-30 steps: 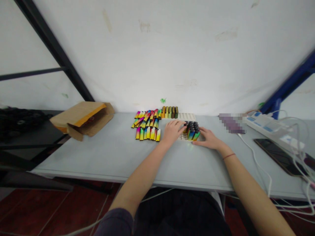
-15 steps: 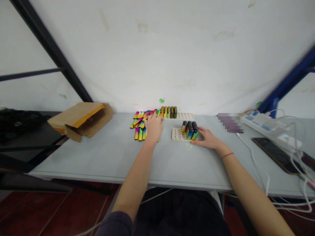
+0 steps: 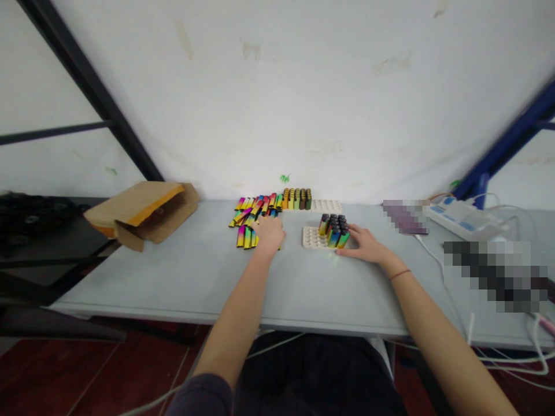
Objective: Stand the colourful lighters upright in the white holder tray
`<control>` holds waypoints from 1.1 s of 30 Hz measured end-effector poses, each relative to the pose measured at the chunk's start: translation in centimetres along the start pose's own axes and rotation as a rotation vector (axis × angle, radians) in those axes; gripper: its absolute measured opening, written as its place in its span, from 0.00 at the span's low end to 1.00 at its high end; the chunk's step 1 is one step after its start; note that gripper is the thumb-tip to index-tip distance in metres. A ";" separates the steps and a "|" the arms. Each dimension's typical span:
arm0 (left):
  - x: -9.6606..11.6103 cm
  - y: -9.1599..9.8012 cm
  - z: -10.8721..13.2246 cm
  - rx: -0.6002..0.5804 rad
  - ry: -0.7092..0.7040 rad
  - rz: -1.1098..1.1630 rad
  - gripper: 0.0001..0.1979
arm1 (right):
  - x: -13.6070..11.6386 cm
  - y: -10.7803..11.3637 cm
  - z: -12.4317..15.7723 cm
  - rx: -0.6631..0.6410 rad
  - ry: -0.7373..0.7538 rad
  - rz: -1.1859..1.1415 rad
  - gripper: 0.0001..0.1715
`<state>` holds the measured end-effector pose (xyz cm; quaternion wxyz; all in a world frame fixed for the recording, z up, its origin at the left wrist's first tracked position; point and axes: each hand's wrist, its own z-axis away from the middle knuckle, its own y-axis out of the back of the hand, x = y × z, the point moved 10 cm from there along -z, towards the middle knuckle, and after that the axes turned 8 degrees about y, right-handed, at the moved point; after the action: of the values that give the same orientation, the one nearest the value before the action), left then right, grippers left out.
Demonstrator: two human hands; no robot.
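Observation:
A heap of rainbow-coloured lighters (image 3: 252,215) lies on the grey table (image 3: 217,277). My left hand (image 3: 269,235) rests on the heap's near right part with its fingers curled over some lighters; what it grips is hidden. A white tray (image 3: 311,237) with round holes stands to the right, and several dark-topped lighters (image 3: 335,227) stand upright in its right part. My right hand (image 3: 363,244) lies flat against the tray's right side, fingers touching it. A second white tray (image 3: 326,205) with a row of upright lighters (image 3: 297,197) stands by the wall.
An open cardboard box (image 3: 141,211) lies on its side at the table's left end. A white power strip (image 3: 462,216) with cables sits at the right, beside blurred patches. A dark metal frame (image 3: 87,86) leans at left, a blue post (image 3: 503,150) at right.
My left hand went from the tray to the heap of lighters on the left and has pulled back a little towards me. My right hand stayed at the tray.

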<state>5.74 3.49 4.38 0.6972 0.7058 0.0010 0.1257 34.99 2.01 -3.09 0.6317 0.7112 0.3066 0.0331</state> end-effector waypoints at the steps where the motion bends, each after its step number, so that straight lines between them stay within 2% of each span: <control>1: 0.0 0.0 0.0 -0.002 -0.001 -0.004 0.12 | 0.0 0.0 0.0 -0.003 -0.004 0.001 0.57; 5: 0.6 -0.1 0.2 0.007 -0.036 -0.002 0.11 | -0.1 0.1 0.0 0.002 0.005 -0.007 0.55; 11: 2.9 -1.2 0.4 0.025 -0.158 0.057 0.14 | 0.2 0.0 0.1 0.029 0.013 0.000 0.53; 16: 2.4 -1.9 0.0 -0.011 -0.120 0.057 0.13 | 0.4 -0.1 0.1 0.013 0.005 0.006 0.53; 19: 2.4 -1.8 -0.3 0.022 -0.138 0.118 0.12 | 0.3 -0.1 0.1 0.004 -0.001 0.002 0.54; 22: 2.8 -1.4 -0.9 0.092 -0.167 0.345 0.10 | 0.1 0.0 0.1 0.005 -0.003 -0.002 0.54; 25: 3.3 -1.4 -1.6 0.117 -0.222 0.765 0.07 | 0.1 0.0 0.1 0.005 -0.004 0.003 0.54; 29: 4.0 -3.4 -2.4 -0.056 -0.216 1.295 0.08 | 0.1 -0.1 0.0 0.001 0.001 0.006 0.54; 33: 3.9 -4.8 -2.5 -0.183 -0.093 1.530 0.12 | 0.1 0.0 0.0 -0.003 0.005 0.004 0.54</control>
<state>9.95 6.75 0.35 0.4713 0.4542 -0.5268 0.5422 35.06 2.01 -3.16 0.6319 0.7108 0.3068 0.0364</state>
